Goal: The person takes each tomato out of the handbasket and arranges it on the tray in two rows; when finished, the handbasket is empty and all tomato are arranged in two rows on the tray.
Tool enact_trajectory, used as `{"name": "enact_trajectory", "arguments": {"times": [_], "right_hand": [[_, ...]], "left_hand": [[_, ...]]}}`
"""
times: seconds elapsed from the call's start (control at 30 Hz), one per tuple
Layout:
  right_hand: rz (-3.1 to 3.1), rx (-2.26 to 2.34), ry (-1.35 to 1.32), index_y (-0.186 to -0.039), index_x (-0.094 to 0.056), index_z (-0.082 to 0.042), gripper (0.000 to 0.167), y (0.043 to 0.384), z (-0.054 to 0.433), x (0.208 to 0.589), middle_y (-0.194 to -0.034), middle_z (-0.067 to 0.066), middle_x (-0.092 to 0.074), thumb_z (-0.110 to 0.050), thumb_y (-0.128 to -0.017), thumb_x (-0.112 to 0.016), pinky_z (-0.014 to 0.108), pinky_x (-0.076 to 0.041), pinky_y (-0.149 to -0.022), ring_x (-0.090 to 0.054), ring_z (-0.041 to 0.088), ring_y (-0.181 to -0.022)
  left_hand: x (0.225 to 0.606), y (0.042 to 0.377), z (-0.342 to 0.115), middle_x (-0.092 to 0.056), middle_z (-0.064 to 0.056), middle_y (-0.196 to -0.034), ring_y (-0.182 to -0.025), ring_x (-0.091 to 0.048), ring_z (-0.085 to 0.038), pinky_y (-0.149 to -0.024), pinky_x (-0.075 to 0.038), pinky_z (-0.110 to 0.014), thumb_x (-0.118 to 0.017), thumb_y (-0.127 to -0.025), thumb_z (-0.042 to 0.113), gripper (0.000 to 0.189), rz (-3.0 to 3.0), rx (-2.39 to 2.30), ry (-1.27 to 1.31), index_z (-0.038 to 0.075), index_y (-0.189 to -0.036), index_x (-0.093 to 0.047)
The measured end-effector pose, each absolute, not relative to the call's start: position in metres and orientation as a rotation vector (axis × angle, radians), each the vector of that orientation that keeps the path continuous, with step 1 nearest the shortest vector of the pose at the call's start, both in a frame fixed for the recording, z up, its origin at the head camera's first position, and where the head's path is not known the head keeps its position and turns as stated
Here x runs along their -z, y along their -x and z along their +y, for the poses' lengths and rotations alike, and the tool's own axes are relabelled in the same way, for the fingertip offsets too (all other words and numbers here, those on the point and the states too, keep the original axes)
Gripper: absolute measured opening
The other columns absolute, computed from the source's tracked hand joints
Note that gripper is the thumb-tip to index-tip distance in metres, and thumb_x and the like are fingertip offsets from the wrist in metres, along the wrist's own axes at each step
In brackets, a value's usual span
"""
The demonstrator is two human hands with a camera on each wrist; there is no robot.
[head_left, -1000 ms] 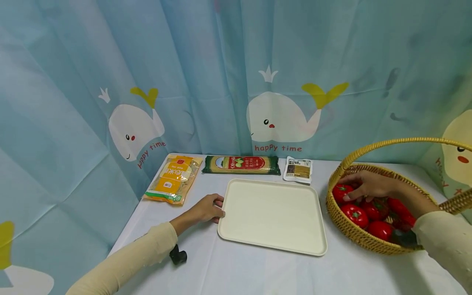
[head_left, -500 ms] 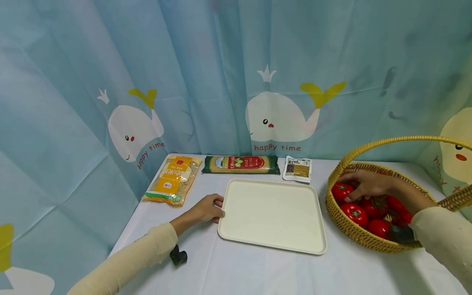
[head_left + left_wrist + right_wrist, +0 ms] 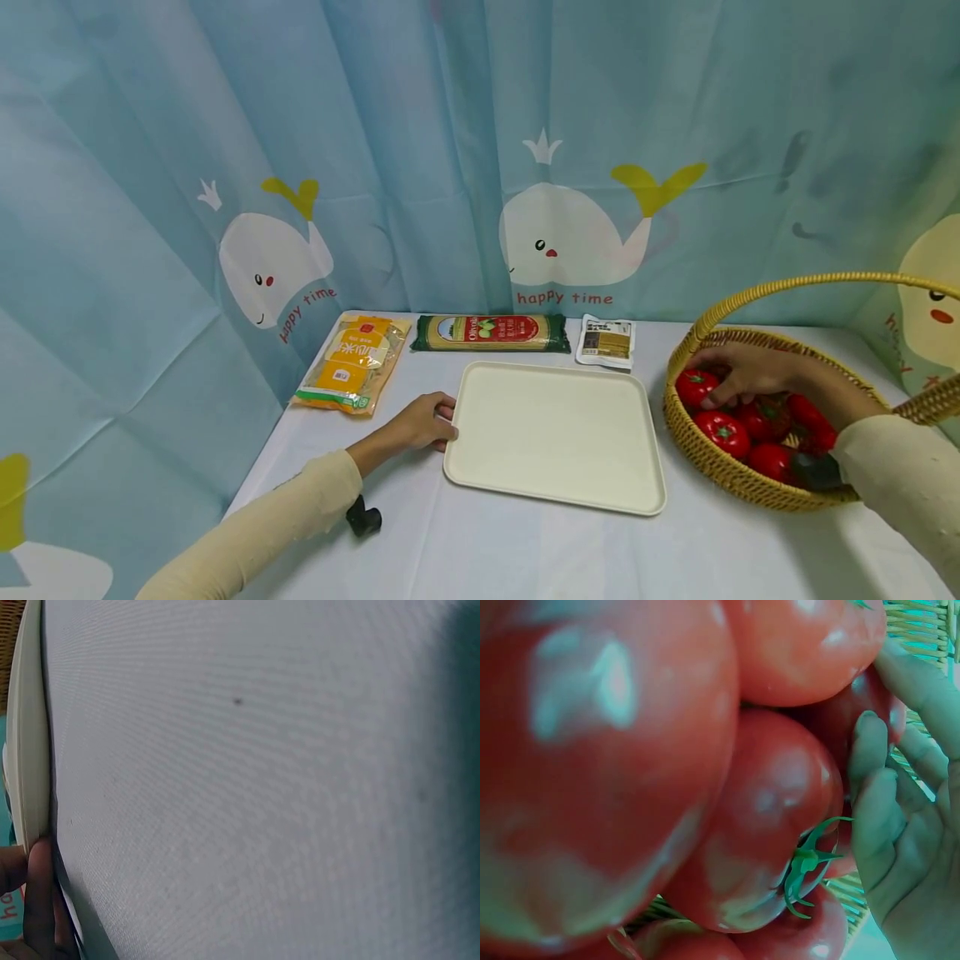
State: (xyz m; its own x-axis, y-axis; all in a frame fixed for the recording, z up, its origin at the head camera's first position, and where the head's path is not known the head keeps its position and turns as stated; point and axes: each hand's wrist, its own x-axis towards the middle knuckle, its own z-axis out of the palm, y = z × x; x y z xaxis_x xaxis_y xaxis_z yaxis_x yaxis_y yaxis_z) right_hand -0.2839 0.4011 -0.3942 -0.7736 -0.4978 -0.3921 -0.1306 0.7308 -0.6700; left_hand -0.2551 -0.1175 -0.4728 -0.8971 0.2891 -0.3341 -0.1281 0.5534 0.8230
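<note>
On the right in the head view, my right hand (image 3: 753,375) reaches into a wicker basket (image 3: 705,462) of red tomatoes. It grips a tomato (image 3: 695,387) by the basket's left wall, thumb on the near side, fingers over the far side. In the right wrist view the fingers curl about a dark red tomato (image 3: 859,705), partly hidden behind others; one tomato (image 3: 761,817) shows a green calyx. My left hand (image 3: 420,423) pinches the left rim of a cream rectangular tray (image 3: 555,437). The left wrist view shows the tray's side (image 3: 34,750) between thumb and finger.
Along the back lie a yellow grain bag (image 3: 352,362), a green-ended spaghetti pack (image 3: 491,332) and a small white-and-brown pouch (image 3: 606,342). A black object (image 3: 363,518) sits below the left forearm. The basket's tall handle (image 3: 795,286) arches over the right hand. Blue curtain (image 3: 450,167) stands behind.
My right hand has settled slightly on the tomato, its thumb shifting a little. The left hand and tray hold still.
</note>
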Motion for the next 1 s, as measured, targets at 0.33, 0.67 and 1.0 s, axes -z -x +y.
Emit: {"name": "enact_trajectory", "arguments": {"times": [0.33, 0.67, 1.0], "right_hand": [[2.435, 0.800, 0.505, -0.138, -0.050, 0.007, 0.068, 0.283, 0.401, 0.394, -0.109, 0.012, -0.059, -0.025, -0.085, -0.079, 0.027, -0.051, -0.051, -0.061, 0.015, -0.065], [2.509, 0.851, 0.515, -0.134, -0.054, 0.007, 0.064, 0.277, 0.401, 0.396, -0.122, 0.021, -0.058, -0.024, -0.085, -0.080, 0.028, -0.056, -0.057, -0.059, 0.013, -0.068], [2.634, 0.822, 0.490, -0.138, -0.054, 0.004, 0.065, 0.269, 0.403, 0.388, -0.134, 0.025, -0.057, -0.030, -0.087, -0.077, 0.027, -0.057, -0.068, -0.064, 0.014, -0.082]], "left_hand": [[0.474, 0.255, -0.118, -0.056, -0.012, -0.107, -0.077, -0.062, -0.017, -0.064, -0.063, -0.027, -0.072, -0.084, -0.001, 0.048, 2.350, -1.307, -0.161, -0.003, -0.128, -0.055], [0.476, 0.255, -0.117, -0.057, -0.012, -0.106, -0.077, -0.062, -0.017, -0.064, -0.063, -0.028, -0.072, -0.082, 0.000, 0.048, 2.347, -1.317, -0.180, -0.004, -0.127, -0.055], [0.476, 0.255, -0.119, -0.056, -0.012, -0.106, -0.078, -0.062, -0.017, -0.064, -0.063, -0.028, -0.072, -0.082, 0.000, 0.047, 2.343, -1.323, -0.171, -0.003, -0.126, -0.055]]}}
